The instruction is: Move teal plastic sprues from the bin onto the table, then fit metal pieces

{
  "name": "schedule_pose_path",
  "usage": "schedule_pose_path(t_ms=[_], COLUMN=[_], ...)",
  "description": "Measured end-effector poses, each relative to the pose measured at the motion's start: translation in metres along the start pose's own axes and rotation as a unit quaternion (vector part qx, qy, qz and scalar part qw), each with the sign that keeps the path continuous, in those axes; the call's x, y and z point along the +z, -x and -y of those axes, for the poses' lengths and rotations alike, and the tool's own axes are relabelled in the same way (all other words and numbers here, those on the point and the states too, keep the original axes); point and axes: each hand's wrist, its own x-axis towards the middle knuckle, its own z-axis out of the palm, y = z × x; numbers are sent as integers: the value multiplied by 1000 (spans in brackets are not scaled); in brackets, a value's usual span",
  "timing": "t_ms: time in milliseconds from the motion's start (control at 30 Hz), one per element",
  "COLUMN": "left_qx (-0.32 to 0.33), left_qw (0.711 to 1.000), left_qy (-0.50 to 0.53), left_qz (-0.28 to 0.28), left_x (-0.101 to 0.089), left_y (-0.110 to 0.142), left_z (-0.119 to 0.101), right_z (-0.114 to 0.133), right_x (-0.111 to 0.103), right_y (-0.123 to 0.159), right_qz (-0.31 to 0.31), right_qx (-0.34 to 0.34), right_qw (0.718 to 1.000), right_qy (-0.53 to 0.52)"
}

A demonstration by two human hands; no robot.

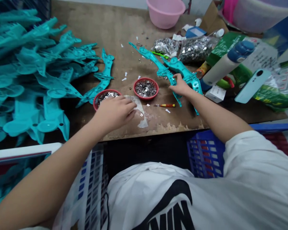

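My right hand (180,87) grips a long teal plastic part (156,61) near its lower end, thumb and fingers around its edge. Just to the right, a second teal part (182,67) lies against it. My left hand (115,112) is over the near edge of a red basket (95,103) of small metal pieces. Its fingers are bent and close together, pointing right over a clear plastic sheet (142,123); whatever they may hold is hidden. Between my hands sit another red basket (146,88) of small metal pieces and a yellow-and-red screwdriver (166,105).
A large heap of teal parts (33,64) fills the left side. Bags of metal pieces (196,48), a white bottle (217,70), a phone (252,86) and a small white box (216,93) crowd the right. A pink basin (166,14) stands behind; a blue crate (204,153) is below the edge.
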Motion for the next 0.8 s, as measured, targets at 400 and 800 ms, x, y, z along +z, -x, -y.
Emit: schedule_pose_path(t_ms=[400,800], left_qx=[-305,-383], left_qw=[947,914], left_qy=[86,133], left_qz=[56,8], left_x=[20,39], left_y=[13,-56], left_z=[107,141], right_z=[-27,9], right_x=[27,-9], right_y=[-8,6], right_qz=[-22,-43], right_qx=[-45,-214], right_qw=[992,974], right_qy=[117,69])
